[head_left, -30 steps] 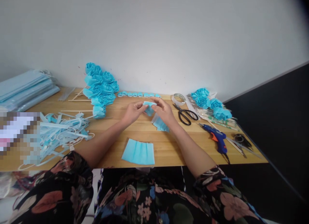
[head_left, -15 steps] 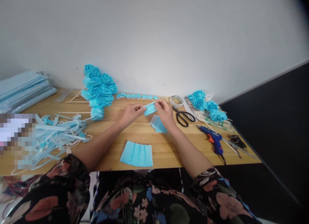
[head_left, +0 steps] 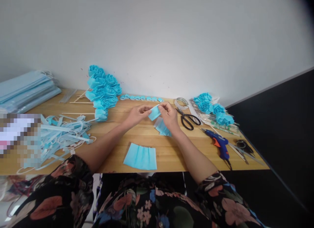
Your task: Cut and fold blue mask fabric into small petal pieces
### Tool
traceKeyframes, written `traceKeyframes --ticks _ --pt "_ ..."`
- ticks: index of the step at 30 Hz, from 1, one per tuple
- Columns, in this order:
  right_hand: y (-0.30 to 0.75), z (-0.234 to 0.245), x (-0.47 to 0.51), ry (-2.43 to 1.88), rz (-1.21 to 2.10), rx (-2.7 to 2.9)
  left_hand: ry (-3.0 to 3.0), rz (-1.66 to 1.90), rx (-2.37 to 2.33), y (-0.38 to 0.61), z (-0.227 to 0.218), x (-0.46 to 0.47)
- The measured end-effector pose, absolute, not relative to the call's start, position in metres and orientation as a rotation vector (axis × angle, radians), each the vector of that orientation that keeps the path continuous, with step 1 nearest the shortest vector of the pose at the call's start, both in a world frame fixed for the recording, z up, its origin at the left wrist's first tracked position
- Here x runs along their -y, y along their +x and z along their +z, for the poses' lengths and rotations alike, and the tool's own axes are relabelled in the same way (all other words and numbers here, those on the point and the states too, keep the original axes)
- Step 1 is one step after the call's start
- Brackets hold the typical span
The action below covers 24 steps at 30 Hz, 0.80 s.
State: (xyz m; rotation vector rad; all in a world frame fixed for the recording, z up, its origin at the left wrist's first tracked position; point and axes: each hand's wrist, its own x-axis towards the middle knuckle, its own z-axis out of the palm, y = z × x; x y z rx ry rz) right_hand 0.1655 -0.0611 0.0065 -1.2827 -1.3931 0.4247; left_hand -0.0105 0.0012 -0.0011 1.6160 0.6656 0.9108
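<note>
Between both hands, above the middle of the table, is a small folded piece of blue face mask (head_left: 154,113). My left hand (head_left: 137,116) pinches its left edge, and my right hand (head_left: 168,114) grips its right edge with thumb and fingers. Beneath my right hand lie several cut blue mask pieces (head_left: 162,126), partly covered by that hand. A flat pleated mask piece (head_left: 140,156) rests close to the table's front edge. Along the wall runs a row of small folded blue pieces (head_left: 142,97).
On the left are blue fabric flowers (head_left: 103,90), a pile of cut mask strips (head_left: 66,133) and packed masks (head_left: 26,90). To the right lie black-handled scissors (head_left: 187,119), a tape roll (head_left: 181,103), a blue glue gun (head_left: 220,143) and more blue flowers (head_left: 213,107) on sticks.
The held mask piece has tilted and its face now shows more broadly, with both hands still on it. The whole view has shifted slightly.
</note>
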Motion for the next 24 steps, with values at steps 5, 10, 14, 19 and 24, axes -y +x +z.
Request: traceKeyframes --ticks 5,10,14,19,24 --pt "0.156 0.009 0.066 -1.326 0.338 1.537 1.774 0.987 -0.687 -0.009 0.007 0.005" --pt "0.153 0.006 0.064 -1.273 0.478 1.483 1.695 0.991 -0.736 -0.009 0.004 0.002" --pt "0.156 0.001 0.058 -1.234 0.705 1.432 1.488 1.026 -0.694 -0.01 0.003 -0.001" --pt "0.157 0.002 0.058 -1.32 0.671 1.447 1.365 1.048 -0.698 -0.008 0.003 -0.001" --pt "0.156 0.004 0.059 -1.346 0.59 1.435 1.327 1.034 -0.725 -0.008 0.001 -0.001"
